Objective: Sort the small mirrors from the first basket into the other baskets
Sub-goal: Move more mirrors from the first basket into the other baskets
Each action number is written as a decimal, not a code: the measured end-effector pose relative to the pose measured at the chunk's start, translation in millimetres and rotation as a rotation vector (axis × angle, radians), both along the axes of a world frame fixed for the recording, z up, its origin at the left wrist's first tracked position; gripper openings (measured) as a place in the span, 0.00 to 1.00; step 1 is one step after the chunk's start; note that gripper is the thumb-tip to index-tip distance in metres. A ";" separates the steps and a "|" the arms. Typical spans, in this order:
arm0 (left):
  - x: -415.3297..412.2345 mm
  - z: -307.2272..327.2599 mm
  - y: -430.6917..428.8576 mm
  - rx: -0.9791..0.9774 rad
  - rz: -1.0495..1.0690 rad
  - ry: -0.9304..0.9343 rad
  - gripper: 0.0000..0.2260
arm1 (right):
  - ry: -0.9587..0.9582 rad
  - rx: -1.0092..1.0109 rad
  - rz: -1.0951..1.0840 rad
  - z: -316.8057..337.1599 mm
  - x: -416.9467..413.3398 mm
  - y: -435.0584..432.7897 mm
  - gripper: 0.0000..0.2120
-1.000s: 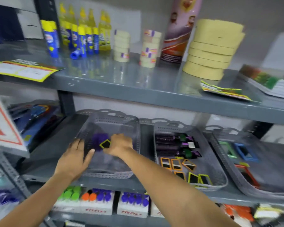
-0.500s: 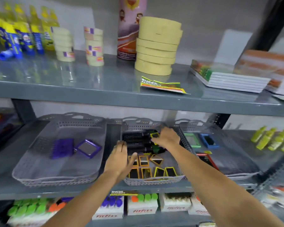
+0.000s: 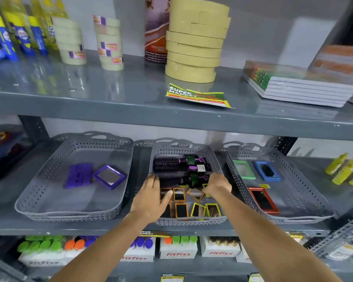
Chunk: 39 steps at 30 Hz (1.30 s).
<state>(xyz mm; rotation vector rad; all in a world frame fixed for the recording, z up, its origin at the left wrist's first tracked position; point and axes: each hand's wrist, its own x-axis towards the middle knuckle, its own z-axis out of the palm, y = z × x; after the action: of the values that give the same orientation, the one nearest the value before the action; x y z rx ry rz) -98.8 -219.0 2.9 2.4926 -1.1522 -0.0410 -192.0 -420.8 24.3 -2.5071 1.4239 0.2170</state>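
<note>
Three grey baskets stand side by side on the middle shelf. The left basket (image 3: 39,196) holds two purple mirrors (image 3: 109,176). In the middle basket (image 3: 192,221) lie hair brushes (image 3: 171,164) at the back and several small orange- and yellow-framed mirrors (image 3: 180,209) at the front. My right hand (image 3: 218,185) is low inside this basket, fingers curled on a small yellow-framed mirror (image 3: 205,188) that is mostly hidden. My left hand (image 3: 151,198) lies flat over the basket's front left mirrors, holding nothing. The right basket (image 3: 306,192) contains a green mirror (image 3: 244,169), a blue mirror (image 3: 267,171) and a red mirror (image 3: 263,200).
The upper shelf (image 3: 130,110) juts out just above the baskets, carrying tape rolls (image 3: 194,43), glue bottles and notebooks (image 3: 302,86). Small yellow bottles (image 3: 344,169) stand right of the baskets. Boxes of coloured bottles (image 3: 177,248) fill the shelf below.
My right hand carried the small yellow-framed mirror from the left basket rightward and lowered it into the middle basket. My left hand moved from the left basket's edge onto the middle basket's front.
</note>
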 end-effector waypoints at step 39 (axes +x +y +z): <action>127.9 38.0 210.2 0.107 0.445 -0.154 0.33 | -0.211 -0.152 0.529 45.7 190.7 198.7 0.24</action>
<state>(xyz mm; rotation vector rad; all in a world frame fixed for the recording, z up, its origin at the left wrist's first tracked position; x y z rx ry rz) 29.2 -8.8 40.8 2.8316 -0.6375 0.2206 -1.2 -222.1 70.0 -2.8831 0.7029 -0.0666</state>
